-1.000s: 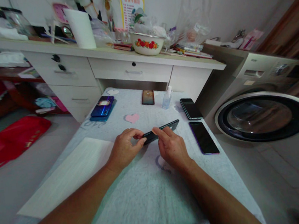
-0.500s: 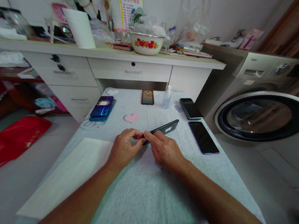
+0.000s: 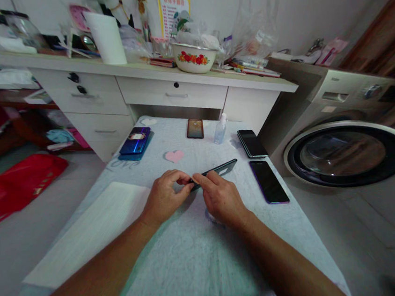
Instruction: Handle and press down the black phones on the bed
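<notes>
On the far desk [image 3: 257,83], a white bowl [image 3: 193,59] with red flowers painted on its side holds crumpled clear plastic and something pale; what exactly lies inside cannot be told. Just left of it stands a white paper roll [image 3: 106,37]. A washing machine [image 3: 346,151] sits at the right.

The near surface, a cloth-covered desk [image 3: 181,262], carries phones. Counted: one dark phone [image 3: 217,170] in the hands, two black phones at the right, the farther one [image 3: 252,143] and the nearer one [image 3: 268,181] lying flat just beside each other, one brownish phone [image 3: 195,128] at the far middle, and a blue phone [image 3: 135,142] at the far left that seems to rest on another blue one, though that is hard to tell. One small clear bottle [image 3: 220,129] stands upright next to the brownish phone. One pink heart [image 3: 174,156] shows on the cloth, and one pale mat [image 3: 89,232] lies at the near left.

The dark phone is slim and black, tilted on edge, its near end lifted off the cloth in the middle of the desk, its far end pointing right. The left hand [image 3: 164,199] has its fingers pinched closed on the phone's near end. The right hand [image 3: 220,199] curls its fingers over the same end, thumb and forefinger gripping the edge.
</notes>
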Tool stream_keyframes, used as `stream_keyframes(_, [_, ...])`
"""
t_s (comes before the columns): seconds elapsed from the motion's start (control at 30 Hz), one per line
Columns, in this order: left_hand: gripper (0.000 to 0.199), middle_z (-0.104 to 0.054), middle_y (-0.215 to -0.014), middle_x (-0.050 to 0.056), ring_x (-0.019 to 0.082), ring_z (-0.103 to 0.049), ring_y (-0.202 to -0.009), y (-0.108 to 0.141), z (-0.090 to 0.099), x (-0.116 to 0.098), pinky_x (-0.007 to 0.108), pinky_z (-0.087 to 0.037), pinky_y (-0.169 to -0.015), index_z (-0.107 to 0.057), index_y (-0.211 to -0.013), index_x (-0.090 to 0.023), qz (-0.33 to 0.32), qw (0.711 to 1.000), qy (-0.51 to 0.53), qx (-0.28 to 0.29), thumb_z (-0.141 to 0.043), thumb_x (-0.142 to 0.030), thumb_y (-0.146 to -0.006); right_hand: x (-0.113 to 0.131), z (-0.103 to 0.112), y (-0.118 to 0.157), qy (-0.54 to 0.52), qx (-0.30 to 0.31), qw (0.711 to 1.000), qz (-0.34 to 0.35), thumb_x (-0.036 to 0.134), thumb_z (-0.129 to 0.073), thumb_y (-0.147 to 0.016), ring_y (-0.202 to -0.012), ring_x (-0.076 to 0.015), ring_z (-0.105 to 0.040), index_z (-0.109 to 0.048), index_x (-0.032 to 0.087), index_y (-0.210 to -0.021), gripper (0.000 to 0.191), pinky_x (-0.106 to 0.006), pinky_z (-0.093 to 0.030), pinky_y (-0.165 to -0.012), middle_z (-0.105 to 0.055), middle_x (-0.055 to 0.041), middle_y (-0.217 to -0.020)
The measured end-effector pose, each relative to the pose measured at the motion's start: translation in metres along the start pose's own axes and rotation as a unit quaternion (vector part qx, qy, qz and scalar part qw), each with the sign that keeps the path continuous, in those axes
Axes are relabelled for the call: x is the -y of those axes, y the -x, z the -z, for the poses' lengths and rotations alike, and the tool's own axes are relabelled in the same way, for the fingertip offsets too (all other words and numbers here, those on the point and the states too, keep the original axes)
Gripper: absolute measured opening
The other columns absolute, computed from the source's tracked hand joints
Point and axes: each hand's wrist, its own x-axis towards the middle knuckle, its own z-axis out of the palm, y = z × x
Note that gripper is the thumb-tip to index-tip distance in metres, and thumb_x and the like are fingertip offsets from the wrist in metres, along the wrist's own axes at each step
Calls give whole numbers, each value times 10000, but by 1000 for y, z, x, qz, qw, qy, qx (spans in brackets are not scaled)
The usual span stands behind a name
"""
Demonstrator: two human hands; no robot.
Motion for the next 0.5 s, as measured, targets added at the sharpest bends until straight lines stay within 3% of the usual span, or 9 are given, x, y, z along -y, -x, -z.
stream_keyframes(0.3, [28,-627,-768,-8,158,-595,-757,0,0,-1,285,-448,-717,-612,-784,-193,-3,1000,-2,-10,-622,-219,-780,-2,-4,1,-18,-1,1000,20,127,-387,-884,-771,-161,-567,-486,221,-1306,443,-242,-451,-657,-572,-46,-924])
stream_keyframes(0.5, [23,-623,-757,-8,159,-588,-749,0,1,-2,287,-443,-711,-623,-786,-192,-9,1000,0,-5,-605,-203,-776,3,-3,1,-27,11,999,32,136,-397,-888,-722,-148,-549,-468,275,-1334,473,-228,-434,-622,-556,-29,-881])
